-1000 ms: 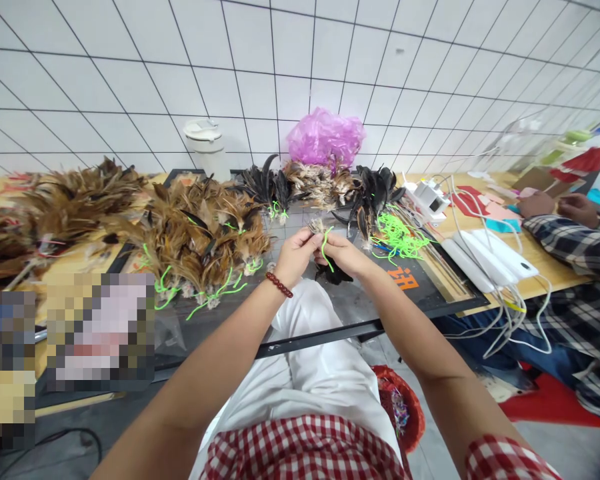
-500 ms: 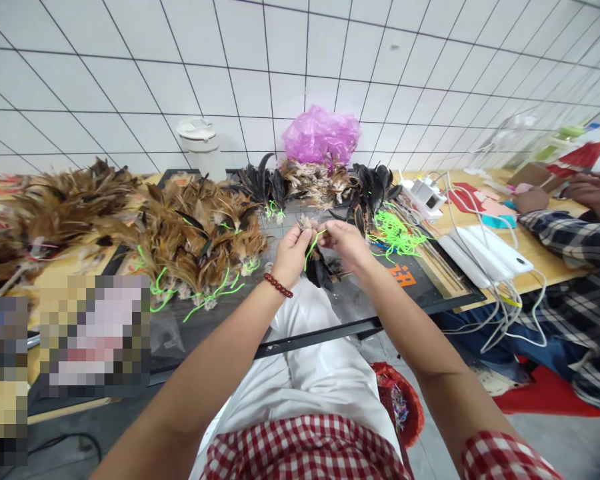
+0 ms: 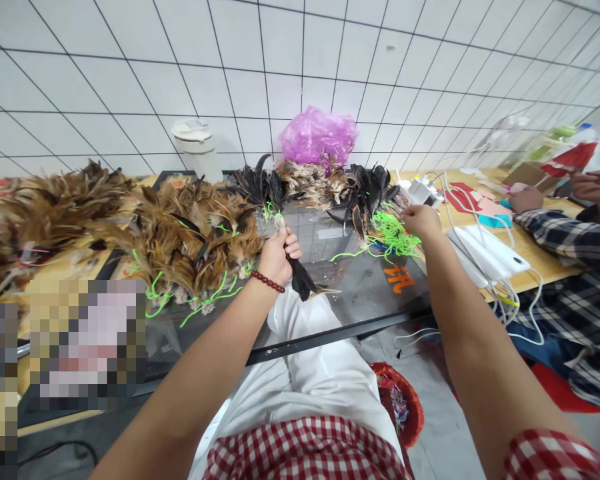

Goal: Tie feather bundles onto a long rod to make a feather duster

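Observation:
My left hand (image 3: 280,257) is closed round a small bundle of black feathers (image 3: 303,283). The pale quill ends poke out above the fingers, and the dark tips hang toward my lap. Off to the right, my right hand (image 3: 423,221) is closed beside a tangled heap of bright green string (image 3: 394,233). Whatever its fingers pinch, if anything, is hidden. One green strand trails leftward from that heap over the dark glassy board (image 3: 350,290). Black feather bundles (image 3: 370,190) lie just behind the string. Brown feather bundles (image 3: 195,240) with green ties are piled left of my left hand.
More brown feathers (image 3: 65,200) cover the far left. By the tiled wall are a white lidded cup (image 3: 197,147) and a pink plastic bag (image 3: 320,137). White power strips with cables (image 3: 485,257) are on the right, near another person's plaid sleeve (image 3: 555,230). A red basket (image 3: 414,407) stands below.
My right hand has left the feather bundle and moved right to the green string heap. My left hand keeps the bundle, now lower and slightly left. The green strand between the hands no longer shows.

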`<state>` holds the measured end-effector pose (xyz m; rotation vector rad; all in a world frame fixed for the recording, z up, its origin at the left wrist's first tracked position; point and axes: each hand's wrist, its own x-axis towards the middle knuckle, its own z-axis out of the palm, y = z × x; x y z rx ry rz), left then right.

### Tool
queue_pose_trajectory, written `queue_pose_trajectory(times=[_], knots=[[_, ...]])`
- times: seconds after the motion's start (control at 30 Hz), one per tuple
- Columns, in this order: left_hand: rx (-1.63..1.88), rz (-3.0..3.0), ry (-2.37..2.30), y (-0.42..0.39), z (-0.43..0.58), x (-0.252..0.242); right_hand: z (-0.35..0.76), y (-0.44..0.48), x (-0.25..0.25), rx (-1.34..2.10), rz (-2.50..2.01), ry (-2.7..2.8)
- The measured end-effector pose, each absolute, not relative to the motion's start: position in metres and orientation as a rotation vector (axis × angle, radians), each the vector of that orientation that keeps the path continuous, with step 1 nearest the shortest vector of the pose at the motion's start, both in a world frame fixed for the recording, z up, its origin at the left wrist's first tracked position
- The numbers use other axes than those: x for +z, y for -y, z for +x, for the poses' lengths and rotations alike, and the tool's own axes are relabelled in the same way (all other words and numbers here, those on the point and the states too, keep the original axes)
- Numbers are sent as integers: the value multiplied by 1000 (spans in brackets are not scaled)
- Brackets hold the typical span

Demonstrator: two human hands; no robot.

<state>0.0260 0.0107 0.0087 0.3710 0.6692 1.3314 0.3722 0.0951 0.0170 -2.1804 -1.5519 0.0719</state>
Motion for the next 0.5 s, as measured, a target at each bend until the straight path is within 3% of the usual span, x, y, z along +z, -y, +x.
queue_pose_trajectory(times=[0.23,0.37,0.5], knots=[[1297,345,-672,-12,24,5,385,-118,1,162,-2218,1638],[1283,345,-675,-15,24,1,390,-114,14,86,-1939,1381],[1265,334,-652,-15,25,-2,389,-105,35,353,-1644,1384]])
